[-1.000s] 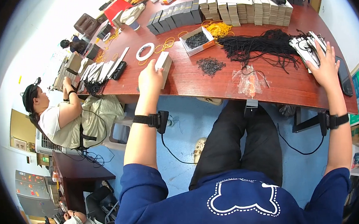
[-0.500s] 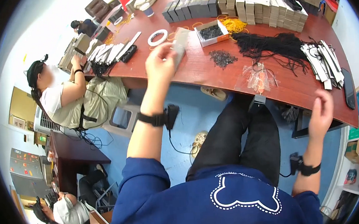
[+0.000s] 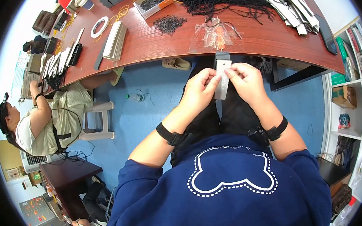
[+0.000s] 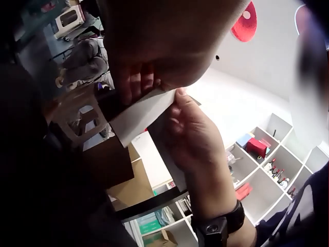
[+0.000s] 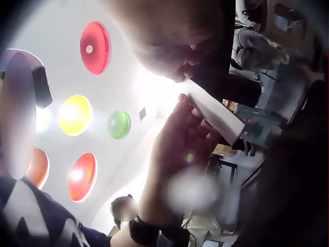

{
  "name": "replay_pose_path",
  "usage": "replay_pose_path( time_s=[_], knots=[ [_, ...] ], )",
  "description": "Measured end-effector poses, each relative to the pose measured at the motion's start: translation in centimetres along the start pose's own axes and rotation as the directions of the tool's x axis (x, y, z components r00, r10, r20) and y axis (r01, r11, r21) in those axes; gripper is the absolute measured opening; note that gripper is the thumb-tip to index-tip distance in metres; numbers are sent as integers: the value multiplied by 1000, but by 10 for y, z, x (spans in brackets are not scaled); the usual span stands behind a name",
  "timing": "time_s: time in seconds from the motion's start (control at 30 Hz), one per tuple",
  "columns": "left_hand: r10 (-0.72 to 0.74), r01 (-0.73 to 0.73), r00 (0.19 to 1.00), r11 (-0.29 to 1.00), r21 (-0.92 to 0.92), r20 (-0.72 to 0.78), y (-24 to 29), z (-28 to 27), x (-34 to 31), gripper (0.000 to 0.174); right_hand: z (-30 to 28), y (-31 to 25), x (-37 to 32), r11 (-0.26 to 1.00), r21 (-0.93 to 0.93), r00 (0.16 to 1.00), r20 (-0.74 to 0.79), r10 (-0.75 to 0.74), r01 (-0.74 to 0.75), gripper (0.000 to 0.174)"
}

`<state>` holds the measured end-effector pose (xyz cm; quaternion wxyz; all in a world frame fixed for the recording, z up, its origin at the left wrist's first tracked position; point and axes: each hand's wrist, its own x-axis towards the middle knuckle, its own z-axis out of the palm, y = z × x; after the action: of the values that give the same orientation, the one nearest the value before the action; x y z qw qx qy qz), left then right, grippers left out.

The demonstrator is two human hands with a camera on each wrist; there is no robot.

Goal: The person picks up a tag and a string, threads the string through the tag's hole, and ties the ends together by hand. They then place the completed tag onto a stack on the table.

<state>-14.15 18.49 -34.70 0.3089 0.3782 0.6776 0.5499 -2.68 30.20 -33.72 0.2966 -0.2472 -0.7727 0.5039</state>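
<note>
No readable text, no legible labels or numbers

Workshop-like room, long red-brown surface [image 3: 149, 49], black cord bundle [image 3: 227, 1], open box [image 3: 160, 9] of small black parts [image 3: 151, 1], second person [image 3: 31, 123] seated alongside, white storage shelves [image 3: 351, 133].

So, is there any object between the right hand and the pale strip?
Nothing visible stands between them: the right hand touches the pale strip directly, and the left hand holds it from the other side.
</note>
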Motion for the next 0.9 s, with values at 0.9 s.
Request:
replay_pose_path(
  time_s=[0.9],
  knots=[
    [-222,402,916,541,-738,335,89,3,54,27,-59,-73,17,993,-81,995,65,-81,86,8]
  ],
)
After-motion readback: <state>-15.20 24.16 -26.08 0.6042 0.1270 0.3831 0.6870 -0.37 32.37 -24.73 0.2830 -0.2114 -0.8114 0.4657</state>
